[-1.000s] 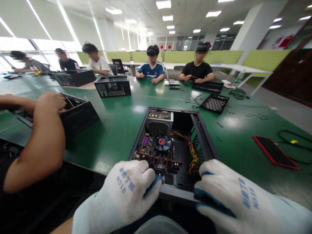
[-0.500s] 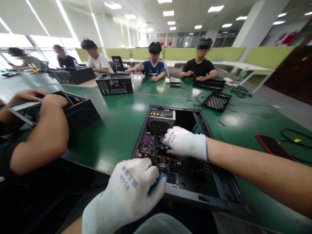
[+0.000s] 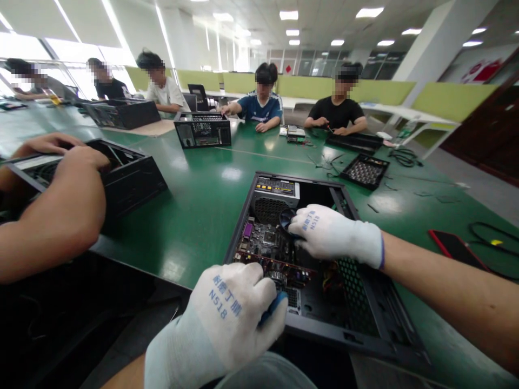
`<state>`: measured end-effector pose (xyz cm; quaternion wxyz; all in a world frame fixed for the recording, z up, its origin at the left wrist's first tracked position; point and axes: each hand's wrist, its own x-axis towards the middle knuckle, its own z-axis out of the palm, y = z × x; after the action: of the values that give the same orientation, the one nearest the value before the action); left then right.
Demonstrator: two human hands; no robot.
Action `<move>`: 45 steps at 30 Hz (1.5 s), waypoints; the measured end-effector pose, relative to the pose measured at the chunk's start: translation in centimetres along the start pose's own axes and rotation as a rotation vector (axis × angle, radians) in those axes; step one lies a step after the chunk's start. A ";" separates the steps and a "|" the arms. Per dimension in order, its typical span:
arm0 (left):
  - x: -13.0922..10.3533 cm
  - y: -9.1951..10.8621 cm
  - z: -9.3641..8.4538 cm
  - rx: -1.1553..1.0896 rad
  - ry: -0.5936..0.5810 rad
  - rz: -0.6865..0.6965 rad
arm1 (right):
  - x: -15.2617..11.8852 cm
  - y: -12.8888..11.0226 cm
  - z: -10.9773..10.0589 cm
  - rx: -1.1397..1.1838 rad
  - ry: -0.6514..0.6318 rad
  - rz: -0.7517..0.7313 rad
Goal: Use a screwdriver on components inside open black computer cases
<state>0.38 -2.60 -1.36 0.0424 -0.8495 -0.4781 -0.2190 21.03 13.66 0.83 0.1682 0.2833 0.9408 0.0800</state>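
Note:
An open black computer case (image 3: 312, 327) lies on its side before me, its insides showing. My right hand (image 3: 324, 229), in a white glove, is closed on a round black CPU cooler fan (image 3: 286, 219), held above the board and clear of the socket. The bared processor socket (image 3: 271, 238) shows on the motherboard (image 3: 255, 237). My left hand (image 3: 231, 313), gloved too, is curled at the near left side of the case, beside the expansion card (image 3: 300, 273). Its blue-coated fingers are bent inward, and what they grip is hidden.
Behind the board sits the power supply (image 3: 275, 192). A co-worker's arms (image 3: 77, 178) reach into another case (image 3: 133, 183) at left. Across the green table (image 3: 194, 200) are a further case (image 3: 203, 131), a black tray (image 3: 365, 170), cables (image 3: 405, 158) and a red-edged phone (image 3: 456, 249).
My right hand has moved right with the cooler fan, uncovering the socket. My left hand stays by the case's near left side. The view has shifted slightly.

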 end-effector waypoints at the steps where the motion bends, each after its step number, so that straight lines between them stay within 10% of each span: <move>1: 0.0 0.0 0.0 -0.001 0.000 -0.001 | -0.4 0.3 -0.1 0.001 -0.011 0.025; 23: 0.0 0.1 0.2 0.015 0.040 -0.008 | 4.0 5.2 1.4 -0.071 -0.160 0.329; 36: 0.4 0.1 -0.3 -0.049 -0.081 -0.075 | -3.6 4.7 3.5 0.318 0.569 0.386; 45: 8.2 -1.3 0.0 -0.011 -0.349 -0.089 | -3.9 4.4 4.2 0.401 0.625 0.386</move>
<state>2.98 4.65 1.87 -0.0557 -0.8529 -0.5139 -0.0728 27.84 15.31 -0.96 -0.2017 0.4437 0.8731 0.0076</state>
